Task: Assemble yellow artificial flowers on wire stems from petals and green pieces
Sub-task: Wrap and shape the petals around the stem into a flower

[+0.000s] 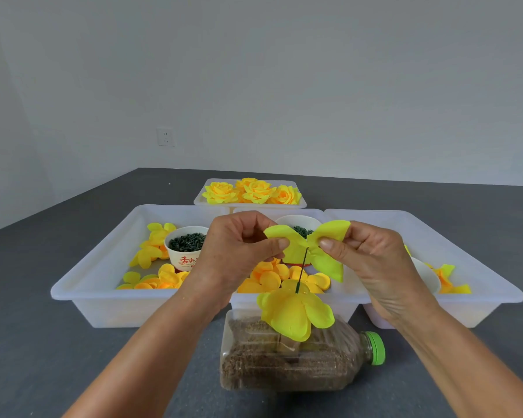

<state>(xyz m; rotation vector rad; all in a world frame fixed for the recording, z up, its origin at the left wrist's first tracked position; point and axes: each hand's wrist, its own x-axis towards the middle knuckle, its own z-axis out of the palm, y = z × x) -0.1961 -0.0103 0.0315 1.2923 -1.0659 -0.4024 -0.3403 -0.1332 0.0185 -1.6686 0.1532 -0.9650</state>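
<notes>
Dark grey table (58, 342) under everything. Three translucent white trays across the middle: left tray (103, 285) with loose yellow petals (151, 251) and a paper cup (185, 248) of dark green pieces; middle tray (338, 306) heaped with orange-yellow petal rounds (269, 280) and a second cup behind; right tray (477, 294) with a few petals. Farther back, a smaller tray (303, 203) of finished yellow flowers (252, 191). Nearest, a clear plastic bottle (290, 360) on its side, green cap to the right, full of brown grain. Rising from it, a thin dark wire stem (302, 271) threaded through a lower yellow petal layer (295, 315). At the stem's top, a yellow-green petal piece (314, 245), pinched on its left lobe by the left hand (239, 248), thumb and curled fingers (281, 244) closed on it. Right lobe pinched likewise by the right hand (372, 254).
</notes>
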